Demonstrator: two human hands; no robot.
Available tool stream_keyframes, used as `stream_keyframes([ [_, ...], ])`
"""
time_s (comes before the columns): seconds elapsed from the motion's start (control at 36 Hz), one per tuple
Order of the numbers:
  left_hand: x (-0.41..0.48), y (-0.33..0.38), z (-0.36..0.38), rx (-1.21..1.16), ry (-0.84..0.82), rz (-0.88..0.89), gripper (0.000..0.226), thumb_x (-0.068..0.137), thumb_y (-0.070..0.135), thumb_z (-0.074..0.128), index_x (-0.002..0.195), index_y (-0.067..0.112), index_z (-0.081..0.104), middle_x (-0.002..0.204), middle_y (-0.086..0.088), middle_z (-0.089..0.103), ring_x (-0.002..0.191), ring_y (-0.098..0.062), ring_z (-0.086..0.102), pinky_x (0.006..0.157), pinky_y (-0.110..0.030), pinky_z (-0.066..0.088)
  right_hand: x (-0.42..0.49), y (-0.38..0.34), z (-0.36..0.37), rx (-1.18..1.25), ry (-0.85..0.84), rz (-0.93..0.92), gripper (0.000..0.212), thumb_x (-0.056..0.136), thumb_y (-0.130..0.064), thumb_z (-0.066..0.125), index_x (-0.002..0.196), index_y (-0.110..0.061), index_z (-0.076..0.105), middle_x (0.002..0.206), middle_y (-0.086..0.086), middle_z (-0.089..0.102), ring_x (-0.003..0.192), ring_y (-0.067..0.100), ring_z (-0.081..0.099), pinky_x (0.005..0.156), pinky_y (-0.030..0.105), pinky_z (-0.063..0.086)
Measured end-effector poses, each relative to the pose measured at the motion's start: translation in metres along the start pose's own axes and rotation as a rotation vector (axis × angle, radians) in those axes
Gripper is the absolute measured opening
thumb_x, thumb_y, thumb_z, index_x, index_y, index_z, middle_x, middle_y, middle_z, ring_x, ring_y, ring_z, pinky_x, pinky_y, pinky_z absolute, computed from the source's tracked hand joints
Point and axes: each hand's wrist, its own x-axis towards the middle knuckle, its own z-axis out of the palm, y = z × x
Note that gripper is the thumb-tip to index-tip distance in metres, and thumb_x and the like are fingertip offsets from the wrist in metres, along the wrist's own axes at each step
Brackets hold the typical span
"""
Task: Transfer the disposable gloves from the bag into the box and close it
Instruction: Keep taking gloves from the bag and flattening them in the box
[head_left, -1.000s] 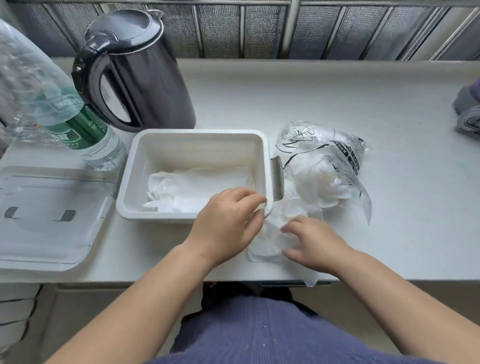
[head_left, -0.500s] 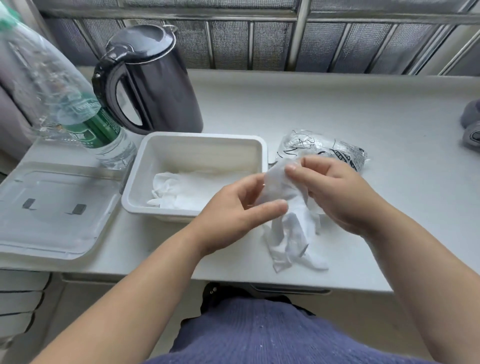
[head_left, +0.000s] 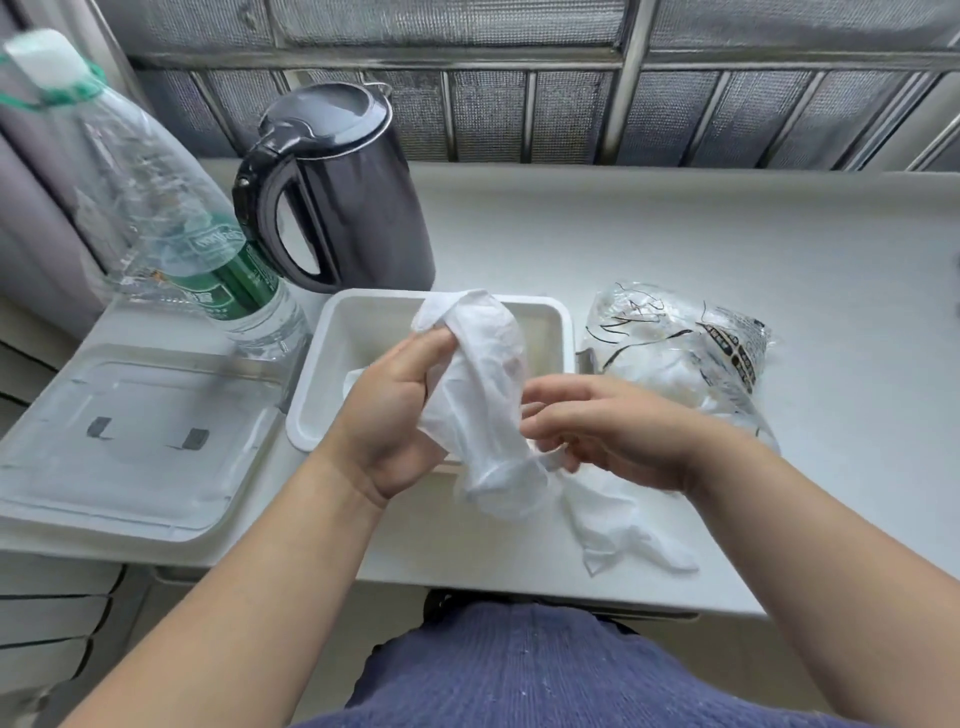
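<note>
Gloves (head_left: 480, 374) hang over the near rim of the box (head_left: 323, 374), my left hand (head_left: 395, 421) pinching the top, my right hand (head_left: 615, 434) gripping the tail, the bag (head_left: 691, 348) just right of it.

translucent white glove (head_left: 480, 384), white box (head_left: 332, 364), black kettle (head_left: 358, 202), clear black-printed bag (head_left: 685, 348), green-labelled bottle (head_left: 208, 260)

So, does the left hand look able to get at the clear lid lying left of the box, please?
Probably yes: nothing lies between the left hand and the lid, which sits flat beside the box. But the hand grips a glove, so it must drop that first.
</note>
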Motion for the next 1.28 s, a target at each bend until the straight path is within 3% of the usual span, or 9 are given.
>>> stream_keyframes([
  [0.22, 0.005, 0.015, -0.02, -0.099, 0.065, 0.046, 0.034, 0.092, 0.027, 0.04, 0.11, 0.005, 0.059, 0.099, -0.011, 0.065, 0.101, -0.027, 0.061, 0.093, -0.039, 0.049, 0.027, -0.012, 0.004, -0.076, 0.128, -0.067, 0.018, 0.074, -0.012, 0.073, 0.062, -0.018, 0.06, 0.061, -0.002, 0.055, 0.059, 0.015, 0.043, 0.057, 0.025, 0.034],
  [0.39, 0.012, 0.029, -0.054, 0.046, 0.391, 0.151, 0.02, 0.095, 0.011, 0.046, 0.109, 0.004, 0.058, 0.1, -0.016, 0.061, 0.094, -0.03, 0.059, 0.083, -0.041, 0.05, 0.047, -0.027, 0.003, 0.356, 0.274, -0.12, 0.026, 0.079, 0.005, 0.062, 0.066, -0.015, 0.053, 0.062, 0.003, 0.061, 0.056, 0.017, 0.057, 0.062, 0.032, 0.047],
  [0.53, 0.008, 0.034, -0.076, 0.608, 0.544, 0.088, 0.003, 0.086, 0.011, 0.057, 0.087, 0.014, 0.058, 0.078, -0.007, 0.061, 0.068, -0.021, 0.051, 0.058, -0.028, 0.043, 0.062, -0.024, 0.009, 0.387, 0.506, -0.122, 0.02, 0.087, 0.0, 0.06, 0.089, -0.019, 0.056, 0.077, 0.004, 0.06, 0.055, 0.012, 0.059, 0.054, 0.028, 0.049],
  [0.61, 0.006, 0.04, -0.084, 1.277, 0.594, 0.045, 0.032, 0.079, 0.022, 0.066, 0.11, 0.02, 0.058, 0.104, -0.003, 0.064, 0.091, -0.022, 0.061, 0.076, -0.032, 0.047, 0.073, -0.015, 0.008, -0.142, 0.695, -0.073, 0.033, 0.085, -0.013, 0.066, 0.113, -0.026, 0.054, 0.108, 0.006, 0.057, 0.089, 0.016, 0.059, 0.073, 0.026, 0.048],
  [0.72, 0.002, 0.042, -0.079, 1.806, 0.535, 0.203, 0.06, 0.081, 0.031, 0.066, 0.135, 0.02, 0.042, 0.133, -0.004, 0.043, 0.121, -0.03, 0.041, 0.097, -0.039, 0.038, 0.073, -0.016, 0.012, -0.86, 0.642, 0.014, 0.068, 0.087, -0.023, 0.06, 0.145, -0.025, 0.024, 0.143, 0.007, 0.037, 0.126, 0.023, 0.044, 0.1, 0.031, 0.036],
  [0.83, 0.014, 0.037, -0.08, 1.834, 0.311, 0.378, 0.04, 0.086, 0.025, 0.061, 0.125, 0.023, 0.057, 0.128, -0.002, 0.052, 0.114, -0.029, 0.047, 0.094, -0.04, 0.042, 0.074, -0.019, 0.022, -1.175, 0.501, 0.099, 0.052, 0.092, -0.023, 0.051, 0.141, -0.025, 0.035, 0.142, 0.004, 0.039, 0.124, 0.024, 0.045, 0.095, 0.032, 0.038],
  [1.0, 0.046, 0.015, -0.082, 1.977, -0.16, -0.241, 0.034, 0.096, 0.033, 0.042, 0.126, 0.028, 0.057, 0.139, 0.002, 0.048, 0.127, -0.023, 0.044, 0.102, -0.032, 0.037, 0.098, -0.011, 0.031, -1.212, 0.316, 0.126, 0.04, 0.094, -0.016, 0.043, 0.133, -0.024, 0.049, 0.137, 0.001, 0.05, 0.126, 0.022, 0.045, 0.101, 0.031, 0.039],
  [1.08, 0.056, 0.009, -0.092, 1.938, -0.279, -0.465, 0.027, 0.093, 0.027, 0.04, 0.082, 0.016, 0.062, 0.129, -0.008, 0.056, 0.119, -0.026, 0.05, 0.096, -0.035, 0.042, 0.108, -0.001, 0.032, -1.229, 0.117, 0.326, 0.045, 0.093, -0.013, 0.042, 0.138, -0.017, 0.043, 0.142, 0.003, 0.046, 0.129, 0.025, 0.043, 0.105, 0.03, 0.036],
  [1.28, 0.063, 0.003, -0.107, 1.777, -0.239, -0.514, 0.023, 0.086, 0.027, 0.043, 0.072, 0.025, 0.06, 0.1, -0.004, 0.057, 0.093, -0.023, 0.053, 0.083, -0.031, 0.044, 0.105, -0.001, 0.03, -1.117, 0.067, 0.434, 0.048, 0.095, -0.011, 0.038, 0.143, -0.013, 0.035, 0.146, 0.006, 0.041, 0.132, 0.025, 0.04, 0.107, 0.028, 0.033],
])
